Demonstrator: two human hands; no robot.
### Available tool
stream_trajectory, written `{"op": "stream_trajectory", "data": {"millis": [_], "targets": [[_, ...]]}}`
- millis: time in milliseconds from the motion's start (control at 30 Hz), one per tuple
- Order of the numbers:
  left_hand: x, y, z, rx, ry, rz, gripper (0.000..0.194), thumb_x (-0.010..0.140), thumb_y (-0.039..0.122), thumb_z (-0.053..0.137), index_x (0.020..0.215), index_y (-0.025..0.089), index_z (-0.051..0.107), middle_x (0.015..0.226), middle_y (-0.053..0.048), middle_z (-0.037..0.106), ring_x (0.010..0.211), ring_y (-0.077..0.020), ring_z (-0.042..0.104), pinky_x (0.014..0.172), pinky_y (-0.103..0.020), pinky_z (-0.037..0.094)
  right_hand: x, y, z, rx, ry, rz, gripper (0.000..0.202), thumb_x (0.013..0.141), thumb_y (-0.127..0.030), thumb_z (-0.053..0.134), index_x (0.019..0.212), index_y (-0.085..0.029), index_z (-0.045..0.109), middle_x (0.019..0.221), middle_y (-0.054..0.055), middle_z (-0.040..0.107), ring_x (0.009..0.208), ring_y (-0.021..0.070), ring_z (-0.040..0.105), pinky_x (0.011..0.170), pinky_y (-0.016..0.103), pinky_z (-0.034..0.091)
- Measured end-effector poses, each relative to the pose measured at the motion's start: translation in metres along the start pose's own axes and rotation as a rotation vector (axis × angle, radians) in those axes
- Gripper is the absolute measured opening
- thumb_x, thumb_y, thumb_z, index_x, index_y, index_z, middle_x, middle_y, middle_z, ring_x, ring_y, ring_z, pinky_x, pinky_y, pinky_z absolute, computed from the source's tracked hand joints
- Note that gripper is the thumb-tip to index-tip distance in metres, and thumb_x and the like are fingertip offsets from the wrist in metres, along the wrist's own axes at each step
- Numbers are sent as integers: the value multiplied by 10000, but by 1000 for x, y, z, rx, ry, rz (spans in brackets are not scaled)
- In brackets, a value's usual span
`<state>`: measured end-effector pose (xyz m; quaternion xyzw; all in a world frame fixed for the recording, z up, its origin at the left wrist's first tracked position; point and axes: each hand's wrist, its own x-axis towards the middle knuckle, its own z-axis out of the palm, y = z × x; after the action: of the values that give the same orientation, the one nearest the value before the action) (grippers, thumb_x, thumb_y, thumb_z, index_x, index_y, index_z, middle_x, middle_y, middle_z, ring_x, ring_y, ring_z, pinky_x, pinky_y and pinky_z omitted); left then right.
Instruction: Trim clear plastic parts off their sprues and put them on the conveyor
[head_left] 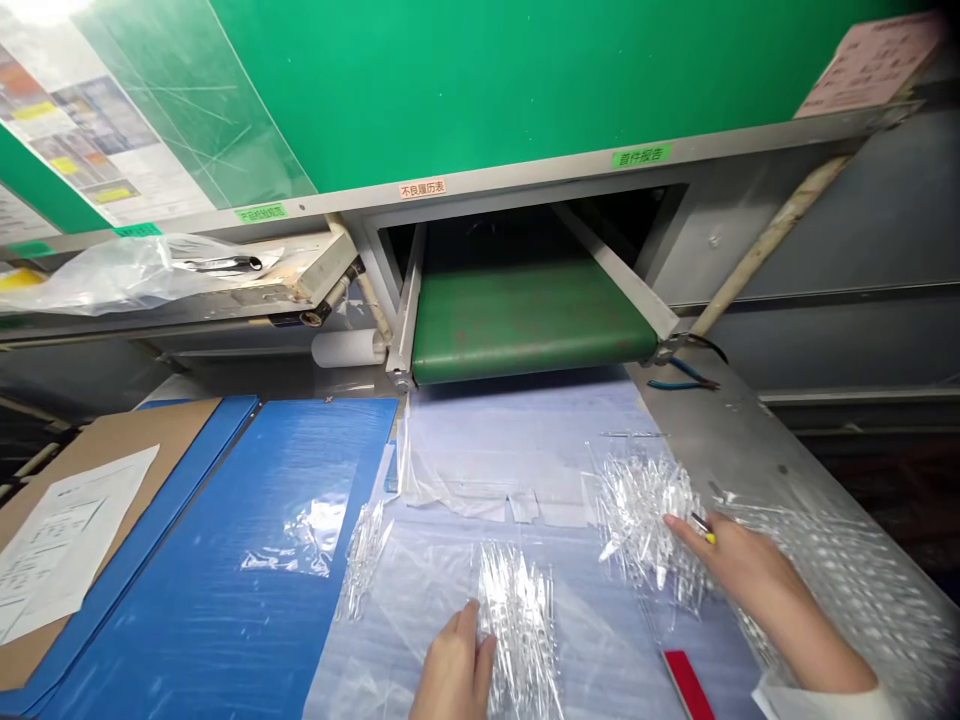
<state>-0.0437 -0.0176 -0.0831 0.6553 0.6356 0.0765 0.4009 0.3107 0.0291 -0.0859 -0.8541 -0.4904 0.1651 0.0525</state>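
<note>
Clear, thin plastic pieces lie in piles on the pale blue sheet (600, 620). My left hand (454, 665) is at the left edge of the middle pile (517, 625), its thumb and finger apart, with nothing visible between them. At the right pile (641, 500), my right hand (739, 560) holds a small dark tool with a yellow part (708, 536), its index finger reaching over the pieces. A smaller group of clear pieces (364, 560) lies left of the middle pile.
A green conveyor belt (525, 320) ends behind the sheet. Blue-handled pliers (682, 384) lie at the right rear. Bubble wrap (855, 590) covers the right side. A red block (688, 685) sits near the front. Blue boards (225, 560) and papers (71, 530) lie left.
</note>
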Motion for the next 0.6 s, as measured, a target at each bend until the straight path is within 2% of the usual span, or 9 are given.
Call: {"op": "stream_trajectory", "data": {"millis": [133,200,267,400,500,600], "targets": [[0,5,-10,170,-16,-20,449,928,286,295,1224,92,570,933,-145,649,777,-240,646,688,-306,453,-9,-11,9,-48,-89,28,367,916,-491,531,991,-145,625,936,41,664,791,162,644,719,352,525],[2,17,-19,200,-30,8,444,930,275,284,1225,115,574,961,-140,651,787,-235,655,676,-296,452,-12,-12,7,-44,-89,33,327,926,-443,539,1038,-146,618,996,52,659,859,178,645,763,373,523],[5,36,-26,185,-80,76,418,923,264,302,1189,134,597,958,-131,658,778,-230,655,672,-292,452,-14,-10,4,-34,-85,48,276,939,-395,537,1037,-150,619,977,41,661,851,174,648,766,369,524],[16,89,-33,86,-238,292,350,897,253,390,1129,161,635,967,-118,673,849,-236,639,741,-302,447,-12,-6,3,5,-86,68,254,936,-378,548,1038,-157,621,967,32,661,810,163,650,729,347,534],[29,126,-29,-17,-336,455,310,878,263,450,1083,174,665,920,-97,679,812,-220,610,762,-312,436,-8,-4,8,41,-71,63,265,935,-392,548,1034,-157,621,946,29,661,783,156,651,707,335,536],[48,152,-17,-152,-433,528,258,834,230,513,993,158,703,852,-82,669,780,-204,582,778,-314,432,-5,-2,10,83,5,51,213,928,-351,570,1009,-163,629,937,22,661,765,149,649,686,317,538]]}}
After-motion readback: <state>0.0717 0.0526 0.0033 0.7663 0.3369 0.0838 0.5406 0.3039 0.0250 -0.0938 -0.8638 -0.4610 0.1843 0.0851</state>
